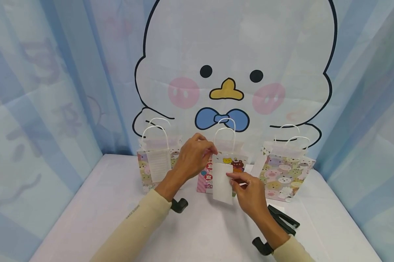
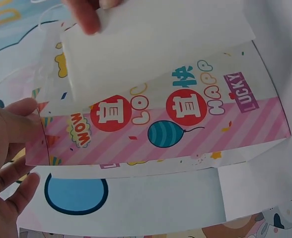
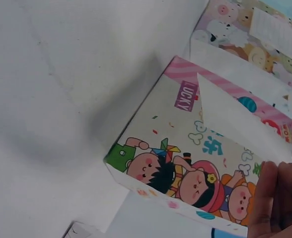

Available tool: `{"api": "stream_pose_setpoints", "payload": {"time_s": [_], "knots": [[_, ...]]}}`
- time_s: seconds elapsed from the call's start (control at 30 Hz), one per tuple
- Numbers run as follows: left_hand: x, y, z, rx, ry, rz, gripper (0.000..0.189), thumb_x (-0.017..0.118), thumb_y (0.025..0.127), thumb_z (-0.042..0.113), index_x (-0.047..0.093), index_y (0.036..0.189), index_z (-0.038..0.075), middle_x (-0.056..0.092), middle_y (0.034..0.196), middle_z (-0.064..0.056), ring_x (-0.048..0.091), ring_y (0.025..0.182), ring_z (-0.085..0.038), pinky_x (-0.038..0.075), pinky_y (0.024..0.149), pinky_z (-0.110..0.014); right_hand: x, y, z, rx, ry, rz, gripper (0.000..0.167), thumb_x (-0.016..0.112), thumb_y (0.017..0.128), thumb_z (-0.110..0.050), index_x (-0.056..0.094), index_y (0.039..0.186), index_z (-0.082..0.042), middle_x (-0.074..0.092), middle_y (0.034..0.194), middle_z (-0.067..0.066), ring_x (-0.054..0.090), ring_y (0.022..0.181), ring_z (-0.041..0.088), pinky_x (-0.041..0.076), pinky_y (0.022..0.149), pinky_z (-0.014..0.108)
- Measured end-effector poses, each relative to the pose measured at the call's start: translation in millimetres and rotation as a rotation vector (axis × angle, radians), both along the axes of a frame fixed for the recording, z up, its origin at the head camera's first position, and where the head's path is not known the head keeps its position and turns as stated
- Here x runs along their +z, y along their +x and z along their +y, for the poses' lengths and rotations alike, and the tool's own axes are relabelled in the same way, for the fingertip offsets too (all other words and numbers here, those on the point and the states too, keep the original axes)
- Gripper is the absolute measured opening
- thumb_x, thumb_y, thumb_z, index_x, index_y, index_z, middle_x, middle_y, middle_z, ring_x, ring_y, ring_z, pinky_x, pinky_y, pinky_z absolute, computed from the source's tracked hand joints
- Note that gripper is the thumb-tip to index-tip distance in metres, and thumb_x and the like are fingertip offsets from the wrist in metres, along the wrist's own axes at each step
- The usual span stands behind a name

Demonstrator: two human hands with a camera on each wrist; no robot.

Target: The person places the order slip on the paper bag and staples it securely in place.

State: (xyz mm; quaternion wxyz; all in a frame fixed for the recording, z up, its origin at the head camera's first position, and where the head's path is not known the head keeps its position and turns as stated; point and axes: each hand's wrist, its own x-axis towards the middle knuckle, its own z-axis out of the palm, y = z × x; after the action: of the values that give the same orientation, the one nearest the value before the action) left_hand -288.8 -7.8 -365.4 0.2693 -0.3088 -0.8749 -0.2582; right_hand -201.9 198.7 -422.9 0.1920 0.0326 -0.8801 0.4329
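A gift paper bag with pink stripes and cartoon children (image 1: 204, 183) stands in the middle, its white cord handles upright. My left hand (image 1: 195, 154) pinches this bag at its top edge; the left wrist view has the thumb (image 2: 22, 109) on the printed side. A blank white slip of paper (image 1: 222, 183) lies against the bag's front, partly covering the print. My right hand (image 1: 249, 191) pinches the slip's right edge between thumb and fingers. In the right wrist view, the slip (image 3: 230, 109) slants across the bag's face.
To the left stands an animal-print bag (image 1: 144, 171) with a lined paper slip (image 1: 159, 165) on its front. Another animal-print bag (image 1: 283, 178) is on the right. A black stapler (image 1: 283, 218) lies beside my right wrist on the white table (image 1: 200, 233). A cartoon curtain hangs behind.
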Motion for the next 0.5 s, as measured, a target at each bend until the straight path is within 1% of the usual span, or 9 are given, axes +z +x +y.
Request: {"api": "stream_pose_setpoints", "payload": {"time_s": [0.17, 0.5], "knots": [[0.3, -0.2, -0.8, -0.003, -0.003, -0.010, 0.010, 0.074, 0.100, 0.014, 0.084, 0.101, 0.019, 0.076, 0.097, 0.000, 0.062, 0.106, -0.018, 0.059, 0.090, -0.031, 7.3, -5.4, -4.1, -0.005, -0.036, 0.006, 0.026, 0.077, 0.095, -0.001, 0.083, 0.116, -0.015, 0.080, 0.113, 0.009, 0.074, 0.090, 0.022, 0.058, 0.071, 0.015], [0.3, 1.2, -0.8, -0.017, 0.008, -0.041, 0.006, 0.078, 0.097, 0.016, 0.082, 0.101, 0.019, 0.075, 0.098, 0.000, 0.062, 0.106, -0.017, 0.060, 0.090, -0.032, 15.9, -13.6, -8.3, -0.012, -0.048, 0.049, 0.021, 0.076, 0.098, -0.007, 0.082, 0.117, -0.015, 0.080, 0.109, 0.006, 0.074, 0.088, 0.020, 0.056, 0.075, 0.014]]}}
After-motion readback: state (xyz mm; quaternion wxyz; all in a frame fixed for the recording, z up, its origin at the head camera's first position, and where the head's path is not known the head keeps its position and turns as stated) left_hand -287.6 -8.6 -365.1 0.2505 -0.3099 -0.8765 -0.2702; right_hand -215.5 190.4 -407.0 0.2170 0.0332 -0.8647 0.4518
